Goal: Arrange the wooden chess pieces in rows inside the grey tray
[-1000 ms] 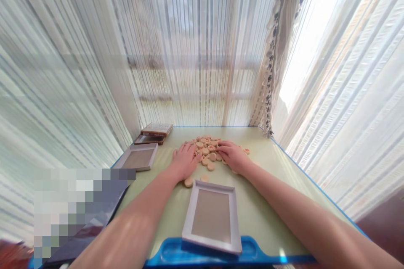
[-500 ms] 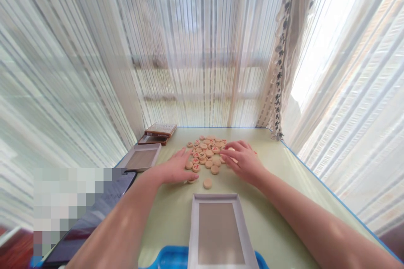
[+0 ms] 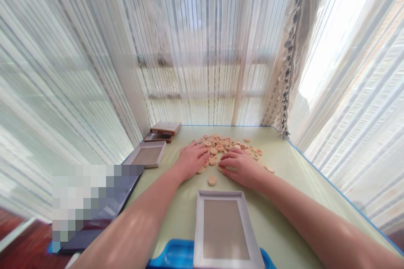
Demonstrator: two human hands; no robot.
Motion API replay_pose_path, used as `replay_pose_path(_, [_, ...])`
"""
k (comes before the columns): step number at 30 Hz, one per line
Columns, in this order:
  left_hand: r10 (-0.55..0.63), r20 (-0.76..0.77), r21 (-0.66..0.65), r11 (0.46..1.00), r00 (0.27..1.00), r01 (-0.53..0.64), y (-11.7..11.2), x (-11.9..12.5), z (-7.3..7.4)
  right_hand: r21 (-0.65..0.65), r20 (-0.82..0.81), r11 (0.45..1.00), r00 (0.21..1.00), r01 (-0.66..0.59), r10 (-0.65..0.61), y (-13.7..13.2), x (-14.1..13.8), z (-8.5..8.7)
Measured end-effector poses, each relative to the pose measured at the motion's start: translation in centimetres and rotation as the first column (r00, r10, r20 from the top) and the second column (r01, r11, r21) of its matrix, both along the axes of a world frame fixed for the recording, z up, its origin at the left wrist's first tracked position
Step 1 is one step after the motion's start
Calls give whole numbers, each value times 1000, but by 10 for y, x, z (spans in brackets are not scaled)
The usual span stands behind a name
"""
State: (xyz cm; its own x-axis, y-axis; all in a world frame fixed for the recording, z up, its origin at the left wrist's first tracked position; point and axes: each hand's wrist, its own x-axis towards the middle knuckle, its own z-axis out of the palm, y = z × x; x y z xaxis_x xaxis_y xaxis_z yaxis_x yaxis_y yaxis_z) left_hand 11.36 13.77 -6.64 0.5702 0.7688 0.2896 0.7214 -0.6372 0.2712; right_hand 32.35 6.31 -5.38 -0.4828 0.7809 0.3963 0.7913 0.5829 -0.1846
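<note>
A heap of round wooden xiangqi pieces (image 3: 220, 147) lies on the pale green tabletop, some with red or black characters up and some blank side up. My left hand (image 3: 192, 160) rests palm down on the heap's left edge, its fingers stretched over several pieces. On the near right side, my right hand (image 3: 238, 168) lies over other pieces with its fingers apart. What is under both palms is hidden. One blank piece (image 3: 212, 180) sits alone in front of the heap. Closer to me stands a shallow white box tray (image 3: 197, 231) with nothing in it.
Another shallow box part (image 3: 162, 155) lies at the left, with brown printed boxes (image 3: 166, 127) stacked behind it. A dark flat device (image 3: 126, 197), partly blurred out, is at the left edge. Under the near tray shows a blue plastic item (image 3: 176, 252). Striped curtains (image 3: 202, 50) hang around the table.
My left hand has moved in over the left side of the heap. My right hand has come slightly nearer, and pieces now show spread out beyond it on the right. The view has shifted slightly.
</note>
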Motion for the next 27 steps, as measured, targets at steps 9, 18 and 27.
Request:
replay_pose_path(9, [83, 12, 93, 992, 996, -84, -4, -3, 8, -35, -7, 999, 999, 37, -38, -8, -8, 4])
replay_pose_path(18, [91, 134, -48, 995, 987, -86, 0, -2, 7, -60, 67, 991, 991, 117, -113, 9, -21, 2])
replay_pose_path(27, [40, 10, -9, 999, 999, -40, -12, 0, 17, -1, 84, 992, 988, 130, -130, -1, -6, 7])
